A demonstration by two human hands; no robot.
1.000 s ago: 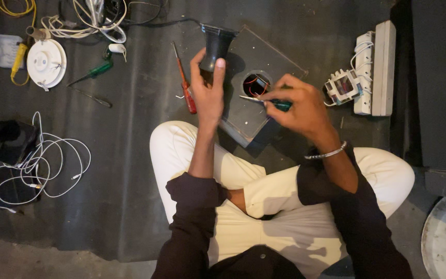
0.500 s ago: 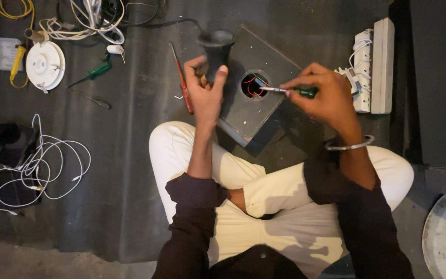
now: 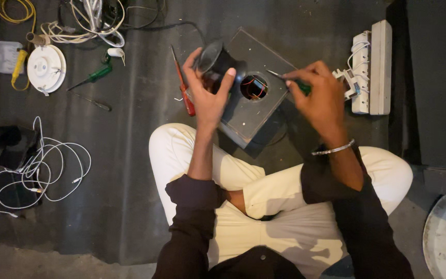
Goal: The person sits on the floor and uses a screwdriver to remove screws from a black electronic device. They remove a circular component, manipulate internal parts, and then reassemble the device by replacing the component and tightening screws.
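Grey square board (image 3: 254, 111) lies on the floor before crossed legs. Left hand (image 3: 208, 95) wraps the black cylinder (image 3: 213, 62); right hand (image 3: 321, 95) pinches a green screwdriver (image 3: 290, 81) whose tip could slip into the hole's wires (image 3: 254, 87).

screwdrivers (image 3: 183, 90): 3 | grey boxes (image 3: 256, 111): 1 | white discs (image 3: 46, 68): 1 | power strips (image 3: 371, 67): 1
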